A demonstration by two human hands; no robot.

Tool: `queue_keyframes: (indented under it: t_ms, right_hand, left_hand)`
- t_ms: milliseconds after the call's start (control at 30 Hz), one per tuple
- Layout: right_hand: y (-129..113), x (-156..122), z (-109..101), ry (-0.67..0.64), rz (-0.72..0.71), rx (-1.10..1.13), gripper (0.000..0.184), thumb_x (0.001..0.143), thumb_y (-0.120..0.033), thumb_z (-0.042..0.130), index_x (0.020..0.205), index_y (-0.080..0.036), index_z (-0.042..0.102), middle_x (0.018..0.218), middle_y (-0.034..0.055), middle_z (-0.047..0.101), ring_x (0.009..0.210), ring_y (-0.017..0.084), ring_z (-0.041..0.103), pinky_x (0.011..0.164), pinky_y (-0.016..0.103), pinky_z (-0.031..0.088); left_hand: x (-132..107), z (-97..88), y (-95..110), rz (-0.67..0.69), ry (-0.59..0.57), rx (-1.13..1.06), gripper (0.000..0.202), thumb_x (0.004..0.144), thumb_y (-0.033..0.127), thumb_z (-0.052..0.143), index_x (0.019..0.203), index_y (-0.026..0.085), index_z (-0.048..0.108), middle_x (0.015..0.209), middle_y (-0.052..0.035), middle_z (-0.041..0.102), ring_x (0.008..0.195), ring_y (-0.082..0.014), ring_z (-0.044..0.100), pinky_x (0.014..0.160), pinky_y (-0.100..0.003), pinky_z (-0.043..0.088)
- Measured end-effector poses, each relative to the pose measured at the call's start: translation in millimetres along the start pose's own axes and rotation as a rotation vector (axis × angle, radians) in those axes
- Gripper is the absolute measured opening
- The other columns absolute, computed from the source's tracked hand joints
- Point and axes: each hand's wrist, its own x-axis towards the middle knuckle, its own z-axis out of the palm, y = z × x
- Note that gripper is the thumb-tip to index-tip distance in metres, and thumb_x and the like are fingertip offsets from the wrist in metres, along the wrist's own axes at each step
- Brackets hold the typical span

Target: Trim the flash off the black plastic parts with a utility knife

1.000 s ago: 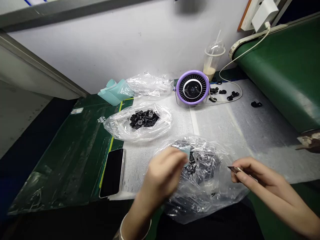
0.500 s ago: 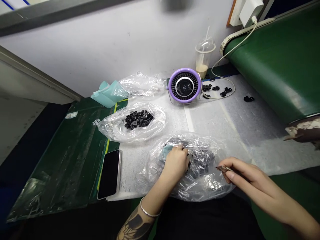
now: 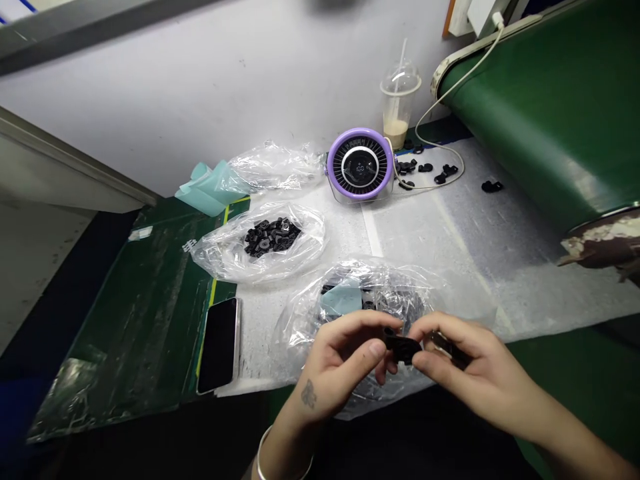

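My left hand (image 3: pixel 343 357) pinches a small black plastic part (image 3: pixel 401 348) at its left end. My right hand (image 3: pixel 473 360) comes in from the other side, its fingers against the same part. That hand also grips a small flat metal tool (image 3: pixel 447 345), possibly a blade, its tip close to the part. Directly below both hands lies a clear plastic bag (image 3: pixel 373 293) holding many black parts, with a pale teal piece (image 3: pixel 341 298) inside or on it. The hands hide the bag's near side.
Behind lie a second clear bag (image 3: pixel 257 243) of black parts, a crumpled bag (image 3: pixel 277 167), a teal sheet (image 3: pixel 203 190), a purple fan (image 3: pixel 360 163), a cup (image 3: pixel 399 100) and loose black parts (image 3: pixel 425 168). A phone (image 3: pixel 217 345) lies left, on a green mat (image 3: pixel 120 320). A green belt (image 3: pixel 540 100) runs right.
My left hand has lifted a black part out of the bag. My right hand has moved left to meet it, still gripping the metal tool. The view has shifted slightly.
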Motion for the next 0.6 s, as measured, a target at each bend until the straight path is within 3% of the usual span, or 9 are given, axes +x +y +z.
queue_keyframes:
  t_ms: [100,233,400,533,600]
  right_hand:
    - [-8,3,3,0.002,-0.016,0.083,0.022,0.103,-0.042,0.061,0.091,-0.024,0.066,0.082,-0.0001,0.066,0.073,0.015,0.06,0.066,0.025,0.047]
    - [-12,5,4,0.093,-0.019,0.108,0.025,0.1,-0.038,0.063,0.081,-0.022,0.062,0.068,-0.0034,0.054,0.063,0.012,0.05,0.059,0.023,0.044]
    - [-10,4,6,0.141,-0.063,0.019,0.023,0.099,-0.035,0.065,0.08,-0.022,0.062,0.065,-0.004,0.053,0.058,0.011,0.05,0.054,0.021,0.045]
    - [-4,4,6,0.243,-0.313,-0.188,0.006,0.1,-0.023,0.065,0.098,-0.025,0.07,0.075,-0.0018,0.07,0.061,0.013,0.063,0.056,0.023,0.05]
    - [-2,5,6,0.263,-0.483,-0.244,0.016,0.099,-0.013,0.064,0.108,-0.025,0.069,0.084,-0.0005,0.076,0.065,0.013,0.068,0.059,0.023,0.054]
  left_hand:
    - [-2,4.3,-5,0.041,0.047,-0.007,0.029,0.096,0.039,0.074,0.121,0.026,0.078,0.079,-0.0047,0.071,0.063,-0.0137,0.066,0.058,-0.024,0.057]
    - [-3,8.6,-6,0.113,0.043,0.05,0.033,0.09,0.034,0.082,0.123,0.029,0.079,0.092,-0.0058,0.073,0.065,-0.0121,0.065,0.062,-0.024,0.06]
    - [-4,12.1,-9,0.039,0.091,-0.003,0.03,0.092,0.03,0.081,0.121,0.029,0.079,0.089,-0.0042,0.073,0.067,-0.0115,0.067,0.061,-0.02,0.061]
    - [-2,14.9,-15,0.145,0.125,-0.028,0.02,0.09,0.029,0.082,0.109,0.025,0.083,0.094,-0.0051,0.073,0.067,-0.011,0.068,0.066,-0.023,0.065]
    - [0,15.7,-17,0.226,0.141,-0.025,0.013,0.092,0.028,0.08,0.104,0.024,0.084,0.097,-0.0054,0.072,0.073,-0.0118,0.07,0.068,-0.022,0.065]
